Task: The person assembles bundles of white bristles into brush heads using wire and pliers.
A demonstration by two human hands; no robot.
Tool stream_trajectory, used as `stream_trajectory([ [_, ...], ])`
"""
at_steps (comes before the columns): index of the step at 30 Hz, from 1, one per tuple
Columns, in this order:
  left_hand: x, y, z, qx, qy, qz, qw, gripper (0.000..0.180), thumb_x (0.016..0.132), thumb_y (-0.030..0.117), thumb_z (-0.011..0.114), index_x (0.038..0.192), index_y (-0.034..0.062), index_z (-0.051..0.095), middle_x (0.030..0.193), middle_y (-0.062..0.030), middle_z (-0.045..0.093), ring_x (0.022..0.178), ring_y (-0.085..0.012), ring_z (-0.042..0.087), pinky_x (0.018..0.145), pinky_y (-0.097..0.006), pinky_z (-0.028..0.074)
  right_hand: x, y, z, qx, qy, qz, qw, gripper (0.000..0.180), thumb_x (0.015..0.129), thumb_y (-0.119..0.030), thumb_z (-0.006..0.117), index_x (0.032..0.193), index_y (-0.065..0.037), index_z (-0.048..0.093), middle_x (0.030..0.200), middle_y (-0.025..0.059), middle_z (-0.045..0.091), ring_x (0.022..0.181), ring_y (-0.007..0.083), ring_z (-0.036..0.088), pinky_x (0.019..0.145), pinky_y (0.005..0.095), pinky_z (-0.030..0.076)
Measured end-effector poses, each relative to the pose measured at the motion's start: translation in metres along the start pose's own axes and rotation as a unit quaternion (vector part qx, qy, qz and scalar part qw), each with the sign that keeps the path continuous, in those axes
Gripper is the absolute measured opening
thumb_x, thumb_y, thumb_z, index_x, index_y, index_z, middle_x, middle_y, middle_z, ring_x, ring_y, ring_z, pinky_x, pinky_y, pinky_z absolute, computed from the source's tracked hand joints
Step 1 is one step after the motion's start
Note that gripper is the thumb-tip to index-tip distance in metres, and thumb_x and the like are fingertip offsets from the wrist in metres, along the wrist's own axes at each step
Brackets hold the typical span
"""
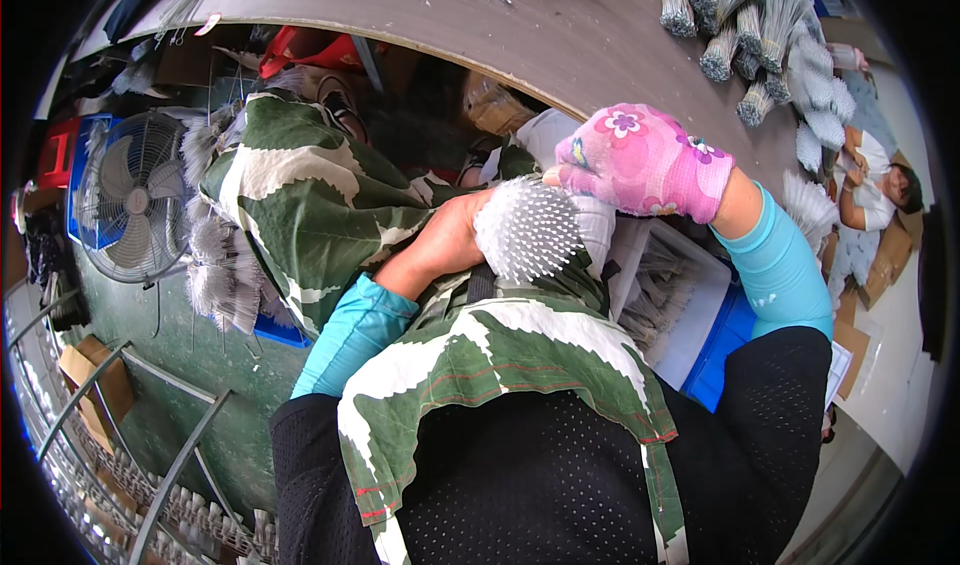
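In front of my lap I hold a round bundle of thin white brushes, its many pointed tips facing up. My bare left hand is wrapped around the bundle's left side. My right hand, in a pink flowered glove, is at the bundle's upper right edge. Its fingers are curled with the thumb against them, and whatever they grip is hidden. The lower part of the bundle cannot be seen. Below the right hand, a white plastic bin contains loose thin brushes.
A brown table curves across the top, with bundles of wire-stemmed brushes at its right. A floor fan stands at left, near hanging white brushes. A metal rack is lower left. Another person sits at far right.
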State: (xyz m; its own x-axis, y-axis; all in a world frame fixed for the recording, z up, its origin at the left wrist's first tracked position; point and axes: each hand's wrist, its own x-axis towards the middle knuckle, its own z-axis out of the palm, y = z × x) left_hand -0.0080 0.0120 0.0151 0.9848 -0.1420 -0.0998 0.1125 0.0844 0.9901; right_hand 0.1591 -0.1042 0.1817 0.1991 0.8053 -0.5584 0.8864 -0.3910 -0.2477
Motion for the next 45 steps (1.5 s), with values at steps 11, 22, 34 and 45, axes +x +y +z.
stream_trajectory([
  [11,0.0,-0.001,0.0,0.033,0.007,-0.006,0.999,0.046,0.076,0.012,0.072,0.12,0.0112,0.059,0.109,-0.0072,0.067,0.097,-0.0149,0.063,0.087,-0.029,0.047,0.005,-0.006,-0.007,-0.047,-0.003,-0.046,0.998,0.034,0.09,-0.036,0.052,0.078,-0.007,0.063,0.071,0.0156,0.06,0.074,0.0337,0.061,0.069,0.0435,0.048],
  [22,-0.001,-0.01,0.002,0.039,0.014,-0.007,0.999,0.048,0.075,0.014,0.073,0.12,0.0112,0.058,0.108,-0.0078,0.067,0.098,-0.0158,0.063,0.087,-0.03,0.047,0.01,-0.019,-0.02,-0.099,-0.026,-0.055,0.993,0.034,0.088,-0.036,0.055,0.081,-0.006,0.066,0.072,0.0149,0.063,0.072,0.0315,0.063,0.068,0.0401,0.05],
  [34,-0.001,-0.014,0.007,0.048,0.043,0.014,0.998,0.051,0.074,0.016,0.075,0.121,0.0121,0.057,0.109,-0.0089,0.066,0.1,-0.0219,0.064,0.086,-0.031,0.048,-0.008,-0.014,0.006,0.224,-0.106,0.048,0.968,0.038,0.091,-0.034,0.054,0.093,0.001,0.066,0.073,0.0191,0.062,0.065,0.0274,0.057,0.067,0.0366,0.045],
  [45,-0.002,-0.013,0.011,0.122,0.056,0.03,0.991,0.039,0.07,0.016,0.074,0.105,0.0104,0.059,0.097,-0.0114,0.065,0.092,-0.0333,0.062,0.078,-0.037,0.049,-0.007,-0.034,0.002,0.068,-0.13,0.056,0.988,0.047,0.089,-0.046,0.054,0.084,-0.001,0.066,0.071,0.021,0.06,0.068,0.0336,0.059,0.068,0.0409,0.046],
])
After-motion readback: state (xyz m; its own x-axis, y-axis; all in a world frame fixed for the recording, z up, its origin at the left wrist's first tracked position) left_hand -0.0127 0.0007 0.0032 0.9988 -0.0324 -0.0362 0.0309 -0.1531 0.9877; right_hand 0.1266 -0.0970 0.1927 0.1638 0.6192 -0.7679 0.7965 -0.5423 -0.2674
